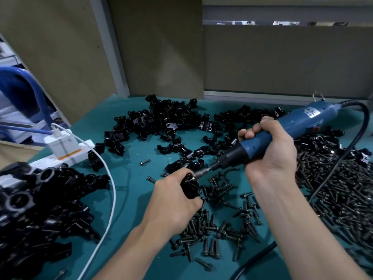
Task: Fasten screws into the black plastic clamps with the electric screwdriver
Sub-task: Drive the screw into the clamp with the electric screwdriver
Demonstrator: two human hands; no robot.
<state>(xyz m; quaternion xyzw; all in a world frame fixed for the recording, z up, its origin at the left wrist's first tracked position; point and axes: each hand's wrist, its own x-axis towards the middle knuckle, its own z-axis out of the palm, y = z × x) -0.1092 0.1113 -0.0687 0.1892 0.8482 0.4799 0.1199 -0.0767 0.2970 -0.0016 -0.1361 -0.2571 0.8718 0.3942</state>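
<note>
Left hand grips clamp, right hand grips screwdriver; teal bench, seemingly cardboard partitions.

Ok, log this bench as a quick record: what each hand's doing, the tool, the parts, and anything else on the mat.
left hand: holds a black clamp above the mat
right hand: grips the electric screwdriver by its blue body
bit: tip meets the held clamp
loose screws: scattered under and right of the hands
spare clamps: heaped at the back
left side: heap of black parts, power strip with white charger, white cable
surface: green mat
</note>
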